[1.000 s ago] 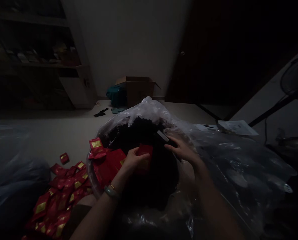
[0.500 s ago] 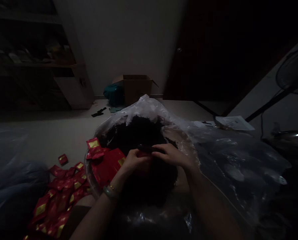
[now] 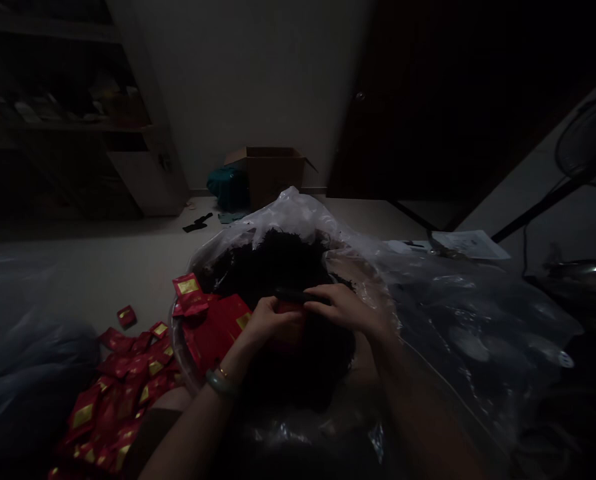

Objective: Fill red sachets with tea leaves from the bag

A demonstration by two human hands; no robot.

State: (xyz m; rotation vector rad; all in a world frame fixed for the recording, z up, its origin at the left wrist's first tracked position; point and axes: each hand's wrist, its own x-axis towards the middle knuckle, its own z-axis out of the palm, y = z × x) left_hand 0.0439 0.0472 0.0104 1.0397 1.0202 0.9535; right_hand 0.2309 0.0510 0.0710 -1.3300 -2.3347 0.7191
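Observation:
Both of my hands meet above a heap of dark, loose, leaf-like material (image 3: 283,257) that fills a clear plastic bag (image 3: 298,210). My left hand (image 3: 267,323) is closed on a red packet (image 3: 288,333), which lies mostly in shadow. Across the packet's top edge runs a dark, elongated tool (image 3: 292,294); its exact kind is too dim to make out. Fingers of my right hand (image 3: 335,307) are closed on that tool's right end. Left of my left hand, flat red packets (image 3: 213,330) and a filled red-and-gold packet (image 3: 191,293) lie at the bag's side.
Many filled red packets (image 3: 128,380) are piled at the lower left, with a single packet (image 3: 127,317) apart on the floor. An open cardboard box (image 3: 275,177) and a teal bag (image 3: 228,187) stand by the wall. Clear plastic sheeting (image 3: 468,313) spreads to the right.

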